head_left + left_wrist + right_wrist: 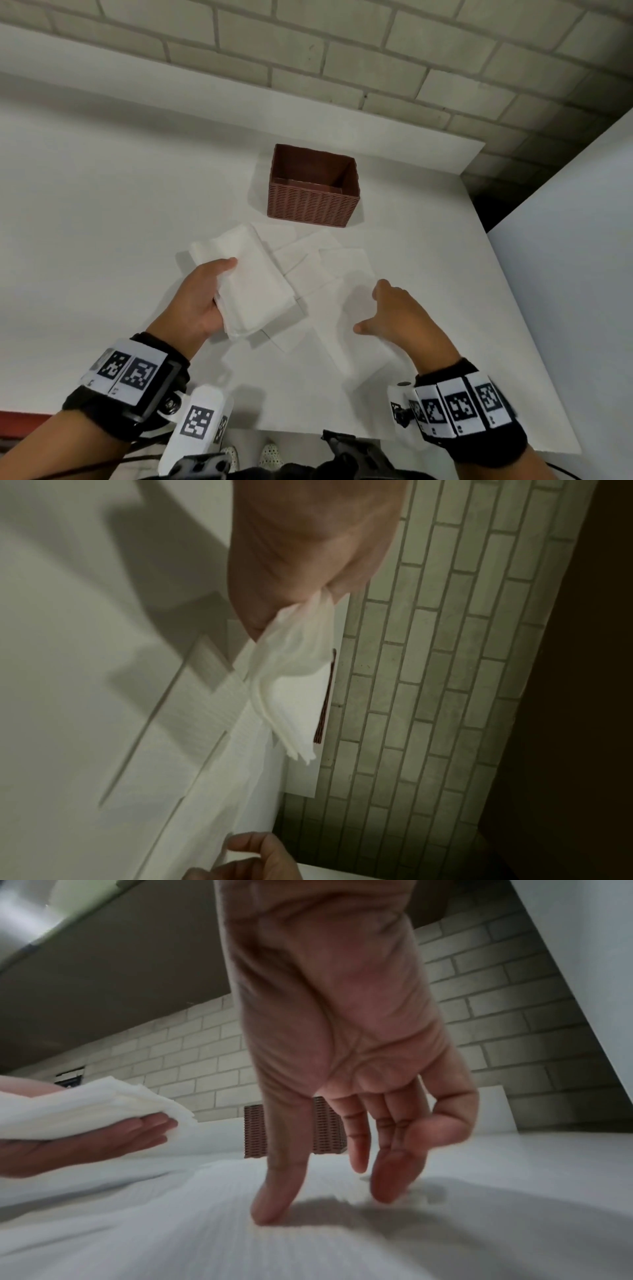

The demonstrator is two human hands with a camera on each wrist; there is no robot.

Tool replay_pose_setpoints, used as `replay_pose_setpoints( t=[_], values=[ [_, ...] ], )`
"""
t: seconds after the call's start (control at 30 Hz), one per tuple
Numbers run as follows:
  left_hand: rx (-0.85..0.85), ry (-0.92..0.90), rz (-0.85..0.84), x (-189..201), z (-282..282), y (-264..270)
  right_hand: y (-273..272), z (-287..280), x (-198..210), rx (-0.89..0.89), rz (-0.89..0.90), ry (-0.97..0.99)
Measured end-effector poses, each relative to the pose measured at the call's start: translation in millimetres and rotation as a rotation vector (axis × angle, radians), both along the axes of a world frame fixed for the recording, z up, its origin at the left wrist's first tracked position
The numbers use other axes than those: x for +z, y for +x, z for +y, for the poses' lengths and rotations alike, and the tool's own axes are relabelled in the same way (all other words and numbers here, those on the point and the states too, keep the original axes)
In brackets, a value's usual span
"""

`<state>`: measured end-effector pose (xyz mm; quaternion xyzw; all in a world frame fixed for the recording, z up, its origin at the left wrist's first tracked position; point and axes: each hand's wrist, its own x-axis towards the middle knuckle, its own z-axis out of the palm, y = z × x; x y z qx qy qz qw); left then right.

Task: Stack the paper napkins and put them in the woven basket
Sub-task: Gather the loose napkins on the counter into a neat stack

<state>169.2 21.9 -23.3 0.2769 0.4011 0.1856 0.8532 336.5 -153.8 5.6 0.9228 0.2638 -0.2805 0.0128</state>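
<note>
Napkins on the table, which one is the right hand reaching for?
The loose napkin lying flat furthest right, just ahead of the right hand. The others lie further left, partly under the stack the left hand holds.

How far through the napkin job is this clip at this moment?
Partly done. The left hand grips a gathered stack of napkins. In hand: the right hand is open, fingertips down on a loose napkin on the table. Left: several napkins still lie spread in front of the woven basket, which looks empty, so the stack still has to go in.
</note>
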Motion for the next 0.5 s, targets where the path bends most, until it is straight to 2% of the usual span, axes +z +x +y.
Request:
replay_pose_setpoints(
  t=[0.27, 0.5],
  values=[
    [0.005, -0.011, 0.008, -1.3, 1.4, -11.9, 0.8, -3.5, -2.2, 0.01, 0.12, 0.064],
    [0.041, -0.018, 0.036, -6.7, 3.8, -19.8, -3.5, -4.0, -14.5, 0.058, 0.072, 0.119]
  ],
)
